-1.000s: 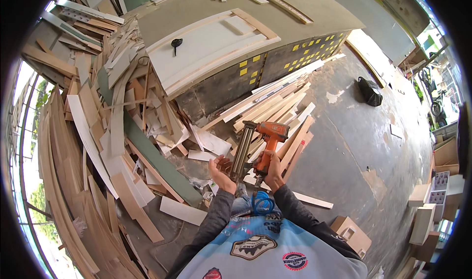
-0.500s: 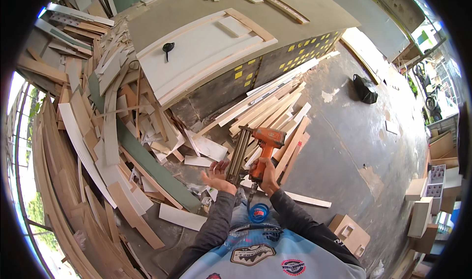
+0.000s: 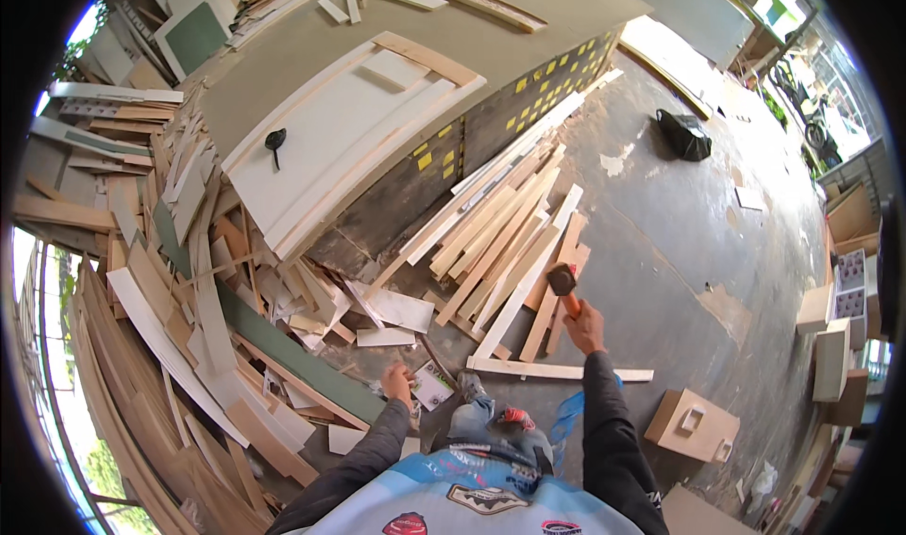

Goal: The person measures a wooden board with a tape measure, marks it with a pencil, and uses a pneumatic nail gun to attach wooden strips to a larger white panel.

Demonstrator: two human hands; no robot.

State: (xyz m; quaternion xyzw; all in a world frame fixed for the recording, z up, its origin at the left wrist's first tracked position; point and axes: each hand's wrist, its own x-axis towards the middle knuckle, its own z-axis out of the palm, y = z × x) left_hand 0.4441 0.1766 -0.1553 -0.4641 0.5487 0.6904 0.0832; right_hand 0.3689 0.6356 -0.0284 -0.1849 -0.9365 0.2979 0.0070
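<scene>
From my feed, the orange-handled tool (image 3: 564,286) sits over the wood strips (image 3: 500,242), right hand (image 3: 587,327) clenched round its handle, arm stretched forward. Left hand (image 3: 398,384) is lower, fingers pinching a small box (image 3: 433,385) near the floor.

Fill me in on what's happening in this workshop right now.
A person stands on a concrete floor amid wood offcuts. The right hand grips an orange-handled tool, raised over a pile of wooden strips leaning against a large workbench. The left hand holds a small flat packet low by the scraps. A white curved panel lies on the bench.
</scene>
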